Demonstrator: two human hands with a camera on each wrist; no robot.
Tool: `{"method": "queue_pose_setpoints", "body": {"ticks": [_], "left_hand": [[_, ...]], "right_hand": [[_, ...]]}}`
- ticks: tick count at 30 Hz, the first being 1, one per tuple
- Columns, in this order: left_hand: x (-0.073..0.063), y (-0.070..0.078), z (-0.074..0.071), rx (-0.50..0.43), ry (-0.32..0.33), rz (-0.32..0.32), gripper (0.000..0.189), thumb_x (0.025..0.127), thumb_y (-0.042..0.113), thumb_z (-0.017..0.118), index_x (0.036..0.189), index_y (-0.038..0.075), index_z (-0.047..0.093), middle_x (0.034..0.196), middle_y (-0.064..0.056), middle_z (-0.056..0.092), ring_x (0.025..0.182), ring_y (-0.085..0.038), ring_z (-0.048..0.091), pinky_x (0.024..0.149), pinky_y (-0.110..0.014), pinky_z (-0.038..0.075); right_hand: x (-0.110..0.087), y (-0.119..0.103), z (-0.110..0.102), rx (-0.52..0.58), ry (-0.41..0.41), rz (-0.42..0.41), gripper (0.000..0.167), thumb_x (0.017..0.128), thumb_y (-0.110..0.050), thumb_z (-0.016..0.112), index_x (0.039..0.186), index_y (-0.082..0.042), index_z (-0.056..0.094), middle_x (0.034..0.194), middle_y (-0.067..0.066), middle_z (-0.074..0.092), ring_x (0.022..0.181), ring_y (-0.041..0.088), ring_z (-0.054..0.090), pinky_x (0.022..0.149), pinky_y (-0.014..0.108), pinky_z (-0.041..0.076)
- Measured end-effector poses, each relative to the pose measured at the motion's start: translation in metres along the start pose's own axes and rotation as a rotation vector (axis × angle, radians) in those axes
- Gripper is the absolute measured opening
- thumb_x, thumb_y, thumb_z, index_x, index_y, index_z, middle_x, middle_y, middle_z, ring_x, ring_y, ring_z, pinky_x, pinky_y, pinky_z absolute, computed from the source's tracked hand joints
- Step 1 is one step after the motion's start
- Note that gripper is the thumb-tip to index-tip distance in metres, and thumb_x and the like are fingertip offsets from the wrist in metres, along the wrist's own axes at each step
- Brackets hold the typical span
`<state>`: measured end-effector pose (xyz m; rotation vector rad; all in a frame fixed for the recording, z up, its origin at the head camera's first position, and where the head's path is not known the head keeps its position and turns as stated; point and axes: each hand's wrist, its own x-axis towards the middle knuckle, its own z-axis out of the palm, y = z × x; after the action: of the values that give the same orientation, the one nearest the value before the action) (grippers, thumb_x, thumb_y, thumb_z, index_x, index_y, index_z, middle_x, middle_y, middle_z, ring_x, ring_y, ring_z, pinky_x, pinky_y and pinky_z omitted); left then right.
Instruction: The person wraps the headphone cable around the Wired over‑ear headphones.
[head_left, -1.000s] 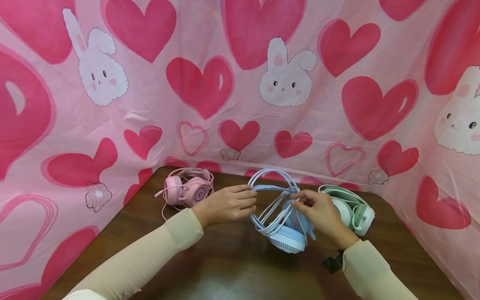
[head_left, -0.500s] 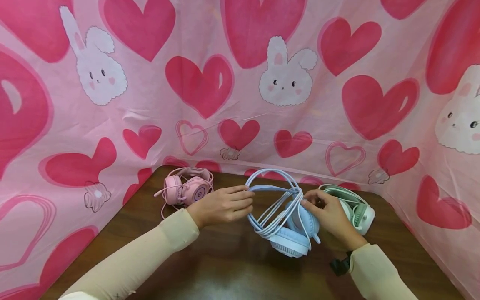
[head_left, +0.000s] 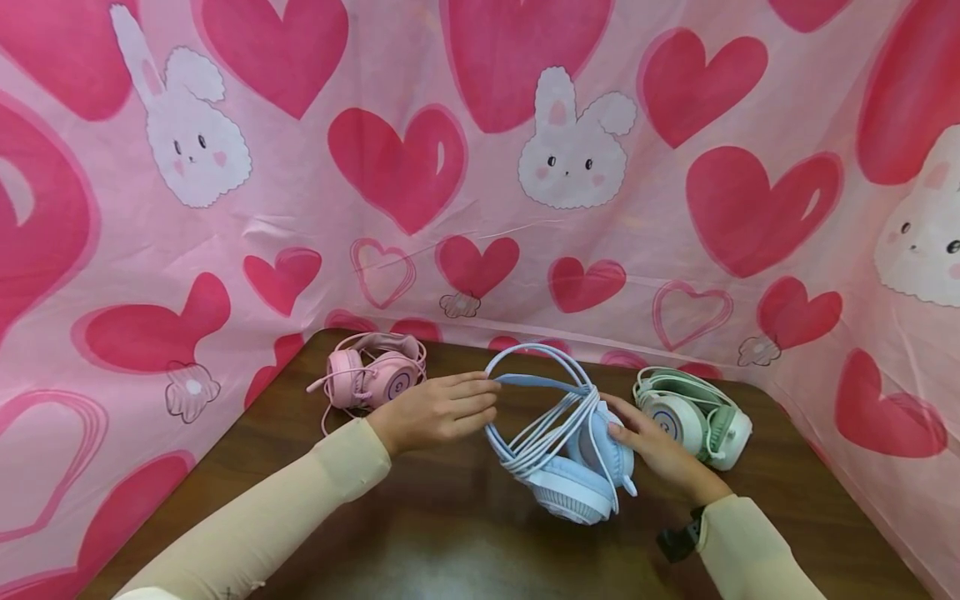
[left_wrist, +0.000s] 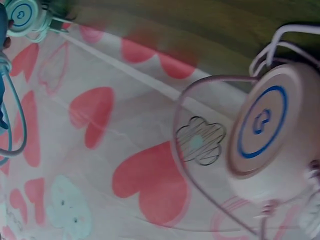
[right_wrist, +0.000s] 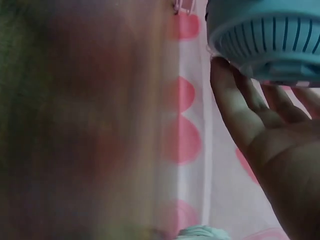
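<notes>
A person's two hands are holding a pair of blue headphones point(head_left: 572, 490) above the middle of a brown table point(head_left: 450, 533). The left hand point(head_left: 435, 410) is grasping the side of the headband point(head_left: 542, 381) with its fingertips; its thumb is lying out of sight. The right hand point(head_left: 663, 450) is grasping the ear cup nearest to it, the thumb resting at the near edge and the fingers reaching behind. In the right wrist view, these fingers are touching the ribbed outer shell. The headband is pointing up and away, and both ear cups are hanging below it. Several strands of pale blue cable point(head_left: 551, 442) are crossing the space inside the band. Pink headphones point(head_left: 392, 379) are lying beyond the left hand, their cable looping around them. White and green headphones point(head_left: 678, 423) are lying just beside the right hand, toward the far right corner. A dark strap point(head_left: 678, 540) is showing at the right cuff. A pink cloth point(head_left: 480, 196), printed with hearts and rabbits, is hanging behind the table.
</notes>
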<state>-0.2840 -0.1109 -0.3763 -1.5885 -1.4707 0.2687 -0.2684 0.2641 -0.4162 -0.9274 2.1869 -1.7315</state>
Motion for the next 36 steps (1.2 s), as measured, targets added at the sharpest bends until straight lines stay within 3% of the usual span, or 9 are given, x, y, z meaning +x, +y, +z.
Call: {"method": "queue_pose_setpoints", "body": {"ticks": [5, 9, 17, 22, 26, 32, 36], "left_hand": [[-0.013, 0.000, 0.005, -0.057, -0.011, -0.062, 0.028, 0.103, 0.004, 0.042, 0.114, 0.002, 0.068, 0.120, -0.016, 0.065, 0.122, -0.030, 0.055, 0.104, -0.042, 0.039], [-0.023, 0.000, 0.008, -0.102, -0.034, -0.099, 0.026, 0.101, 0.003, 0.046, 0.117, 0.001, 0.066, 0.125, -0.016, 0.062, 0.126, -0.030, 0.052, 0.106, -0.039, 0.036], [-0.033, 0.000, 0.013, -0.176, -0.060, -0.254, 0.034, 0.093, 0.005, 0.062, 0.127, 0.004, 0.063, 0.134, -0.013, 0.057, 0.128, -0.030, 0.049, 0.105, -0.038, 0.037], [-0.032, 0.001, 0.018, -0.188, -0.070, -0.286, 0.036, 0.093, 0.004, 0.062, 0.129, 0.006, 0.062, 0.132, -0.011, 0.059, 0.126, -0.029, 0.051, 0.104, -0.037, 0.038], [-0.031, 0.001, 0.021, -0.179, -0.088, -0.307, 0.045, 0.086, 0.002, 0.070, 0.129, 0.006, 0.063, 0.131, -0.009, 0.060, 0.125, -0.027, 0.053, 0.104, -0.036, 0.039], [-0.035, 0.005, 0.022, -0.166, -0.153, -0.335, 0.044, 0.083, 0.002, 0.072, 0.127, 0.008, 0.065, 0.130, -0.009, 0.061, 0.122, -0.025, 0.055, 0.103, -0.035, 0.040], [-0.043, 0.006, 0.015, -0.196, -0.207, -0.382, 0.040, 0.083, 0.004, 0.073, 0.123, 0.009, 0.067, 0.130, -0.010, 0.061, 0.119, -0.026, 0.057, 0.101, -0.037, 0.043]], "right_hand": [[-0.003, 0.010, 0.002, 0.119, -0.077, 0.017, 0.066, 0.098, -0.010, 0.053, 0.151, 0.004, 0.017, 0.141, 0.007, 0.043, 0.120, 0.017, 0.050, 0.094, 0.035, 0.047], [-0.003, 0.014, 0.009, 0.212, -0.090, 0.049, 0.074, 0.095, -0.009, 0.058, 0.152, 0.004, 0.012, 0.140, 0.011, 0.042, 0.118, 0.022, 0.051, 0.091, 0.041, 0.049], [0.000, 0.018, 0.026, 0.291, 0.044, 0.113, 0.069, 0.097, -0.011, 0.055, 0.151, 0.001, 0.013, 0.124, 0.009, 0.051, 0.104, 0.024, 0.060, 0.081, 0.049, 0.053], [-0.001, 0.018, 0.031, 0.311, 0.127, 0.148, 0.064, 0.099, -0.013, 0.051, 0.151, 0.000, 0.016, 0.121, 0.009, 0.050, 0.100, 0.027, 0.062, 0.077, 0.049, 0.054], [0.000, 0.019, 0.035, 0.314, 0.163, 0.160, 0.062, 0.101, -0.015, 0.049, 0.151, 0.000, 0.016, 0.122, 0.010, 0.048, 0.101, 0.028, 0.062, 0.077, 0.050, 0.054], [0.002, 0.022, 0.041, 0.306, 0.261, 0.215, 0.062, 0.100, -0.017, 0.051, 0.151, -0.003, 0.019, 0.126, 0.015, 0.043, 0.096, 0.024, 0.062, 0.072, 0.052, 0.054], [0.003, 0.024, 0.039, 0.267, 0.343, 0.278, 0.063, 0.099, -0.020, 0.054, 0.151, -0.006, 0.021, 0.130, 0.020, 0.039, 0.092, 0.024, 0.061, 0.070, 0.050, 0.055]]}}
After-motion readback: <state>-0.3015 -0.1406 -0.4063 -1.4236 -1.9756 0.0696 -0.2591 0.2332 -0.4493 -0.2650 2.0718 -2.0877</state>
